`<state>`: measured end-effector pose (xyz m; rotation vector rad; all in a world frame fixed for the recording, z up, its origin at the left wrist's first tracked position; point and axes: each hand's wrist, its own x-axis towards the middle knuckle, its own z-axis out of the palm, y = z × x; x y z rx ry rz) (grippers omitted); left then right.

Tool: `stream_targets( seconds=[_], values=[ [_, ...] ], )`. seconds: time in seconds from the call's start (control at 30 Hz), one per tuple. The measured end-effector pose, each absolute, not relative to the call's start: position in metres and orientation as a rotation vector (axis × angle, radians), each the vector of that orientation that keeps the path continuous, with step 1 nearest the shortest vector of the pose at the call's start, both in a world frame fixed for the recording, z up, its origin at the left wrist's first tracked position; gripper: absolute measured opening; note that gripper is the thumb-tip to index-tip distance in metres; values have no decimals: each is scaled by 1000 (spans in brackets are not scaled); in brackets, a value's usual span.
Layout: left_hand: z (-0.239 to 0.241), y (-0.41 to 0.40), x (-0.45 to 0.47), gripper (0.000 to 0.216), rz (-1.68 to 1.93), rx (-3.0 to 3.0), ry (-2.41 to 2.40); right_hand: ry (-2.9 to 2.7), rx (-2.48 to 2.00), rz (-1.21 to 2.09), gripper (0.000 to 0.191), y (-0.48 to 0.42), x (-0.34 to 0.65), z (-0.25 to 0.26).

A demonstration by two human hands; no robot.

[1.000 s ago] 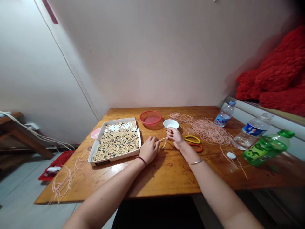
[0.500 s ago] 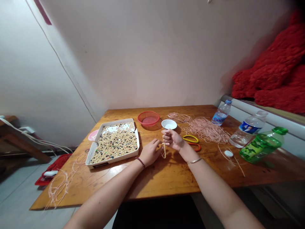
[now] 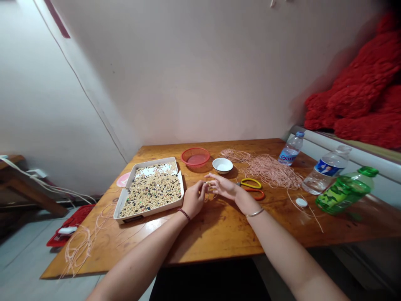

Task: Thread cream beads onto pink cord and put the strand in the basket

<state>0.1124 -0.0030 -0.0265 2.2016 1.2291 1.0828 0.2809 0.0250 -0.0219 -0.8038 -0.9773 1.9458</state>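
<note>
My left hand (image 3: 194, 199) is closed in a pinch on a short strand of pale beads (image 3: 206, 197), above the middle of the table. Close on its right, my right hand (image 3: 223, 187) has its fingers stretched out and apart, with the fingertips at the strand; whether they touch it is hard to see. Fingers cover most of the strand. Left of my hands lies a shallow white tray (image 3: 180, 200) of small beads, mostly cream with black and a few coloured ones. Scissors (image 3: 251, 189) with one yellow and one orange handle rest right of my right hand.
Behind my hands stand a red plastic basket (image 3: 195, 157) and a white bowl (image 3: 222, 166). Pink cord (image 3: 269, 169) is heaped at right, near three bottles (image 3: 343, 190) and a white cap (image 3: 301, 202). More loose cord (image 3: 78, 246) hangs over the table's left edge.
My right hand has lowered slightly and its closed fingers have spread out toward the left. The beaded strand, which hung between my hands, is now mostly hidden at my left fingertips.
</note>
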Motion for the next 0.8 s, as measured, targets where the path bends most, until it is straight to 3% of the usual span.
stream_targets(
  seconds=[0.3,0.43,0.8],
  values=[
    [-21,-8,113,30,1130,2073,1218,-1036,-902,1807,28,22,282,-15],
    [-21,-5,115,30,1157,1594,1056,-1061,-913,1778,30,20,281,-12],
    [-17,0,122,47,878,1228,846,-761,-805,1782,22,26,292,-4]
  ],
)
